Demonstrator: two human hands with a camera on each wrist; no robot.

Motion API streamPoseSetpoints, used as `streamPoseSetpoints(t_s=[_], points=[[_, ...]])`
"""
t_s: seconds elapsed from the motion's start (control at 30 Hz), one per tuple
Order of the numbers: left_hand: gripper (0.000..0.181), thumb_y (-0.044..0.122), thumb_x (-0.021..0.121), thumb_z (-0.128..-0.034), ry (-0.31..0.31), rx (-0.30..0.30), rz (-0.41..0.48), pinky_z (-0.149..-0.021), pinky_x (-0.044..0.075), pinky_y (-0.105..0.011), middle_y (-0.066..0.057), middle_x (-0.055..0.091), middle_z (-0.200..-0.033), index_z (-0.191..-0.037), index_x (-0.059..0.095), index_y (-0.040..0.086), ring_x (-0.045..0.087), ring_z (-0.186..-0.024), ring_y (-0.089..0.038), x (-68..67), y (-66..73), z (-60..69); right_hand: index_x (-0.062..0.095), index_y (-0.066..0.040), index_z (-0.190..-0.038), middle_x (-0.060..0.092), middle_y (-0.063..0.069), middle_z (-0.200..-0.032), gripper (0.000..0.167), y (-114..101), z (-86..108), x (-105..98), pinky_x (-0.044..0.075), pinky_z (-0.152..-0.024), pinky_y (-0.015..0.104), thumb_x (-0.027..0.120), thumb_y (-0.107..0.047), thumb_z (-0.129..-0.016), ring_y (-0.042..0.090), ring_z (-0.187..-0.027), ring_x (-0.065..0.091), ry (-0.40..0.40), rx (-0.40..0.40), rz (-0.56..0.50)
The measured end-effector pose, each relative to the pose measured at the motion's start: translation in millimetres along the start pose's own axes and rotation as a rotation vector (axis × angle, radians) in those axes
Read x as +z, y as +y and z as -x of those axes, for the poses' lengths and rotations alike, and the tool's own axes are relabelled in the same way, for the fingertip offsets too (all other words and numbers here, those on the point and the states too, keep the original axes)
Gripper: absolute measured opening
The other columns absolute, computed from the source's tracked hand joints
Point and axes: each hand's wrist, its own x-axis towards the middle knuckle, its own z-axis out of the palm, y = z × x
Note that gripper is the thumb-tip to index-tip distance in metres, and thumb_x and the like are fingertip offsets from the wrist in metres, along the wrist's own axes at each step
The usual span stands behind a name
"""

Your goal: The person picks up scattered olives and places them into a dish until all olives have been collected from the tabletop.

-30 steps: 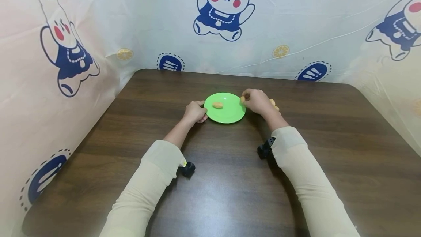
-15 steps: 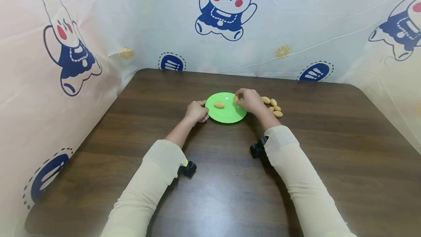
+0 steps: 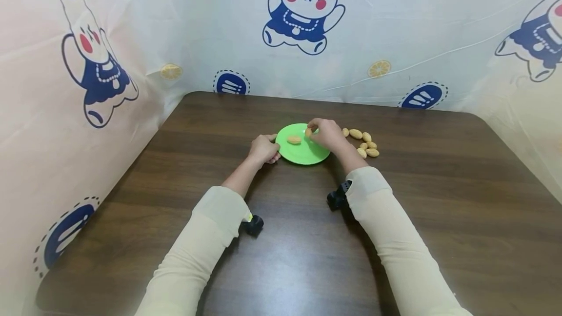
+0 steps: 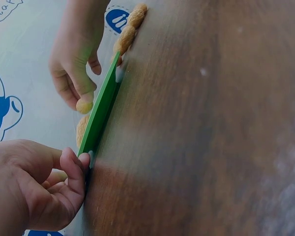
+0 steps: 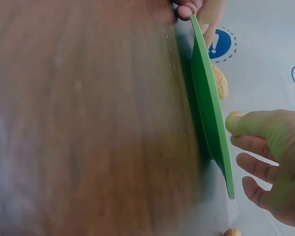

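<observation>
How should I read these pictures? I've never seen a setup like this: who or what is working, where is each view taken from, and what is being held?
There is no machine: a person works with two bare hands. The wide view comes from a camera worn on the head, looking forward and down. The other two come from small black cameras on the wrists, so the scene there looks turned on its side. On the brown table sits a green plate with one peanut lying on it; several more peanuts lie in a loose cluster to its right. The left hand grips the plate's rim, and the right hand pinches another peanut over the plate.
</observation>
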Motion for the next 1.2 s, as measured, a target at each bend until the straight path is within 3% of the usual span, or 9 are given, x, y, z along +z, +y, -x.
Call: streamPoseSetpoints(t_s=[0.6, 1.2], points=[[0.05, 0.005, 0.047, -0.0919, 0.001, 0.021, 0.013, -0.041, 0.047, -0.017, -0.006, 0.057, -0.056, -0.14, 0.041, 0.014, 0.047, -0.038, -0.007, -0.6, 0.0, 2.2, 0.057, -0.006, -0.123, 0.061, 0.009, -0.115, 0.033, -13, -5.9, 7, 0.043, -0.093, 0.039, 0.058, -0.017, -0.092, 0.025, -0.11, 0.052, -0.036, -0.011, 0.018], [0.051, 0.005, 0.047, -0.0912, 0.0, 0.007, 0.01, -0.042, 0.047, -0.017, -0.005, 0.056, -0.056, -0.141, 0.041, 0.014, 0.048, -0.039, -0.007, -0.4, 0.7, 1.3, 0.06, -0.007, -0.121, 0.061, 0.009, -0.115, 0.032, -23, -9.7, 13, 0.044, -0.091, 0.038, 0.06, -0.018, -0.091, 0.024, -0.109, 0.053, -0.062, -0.033, 0.071]])
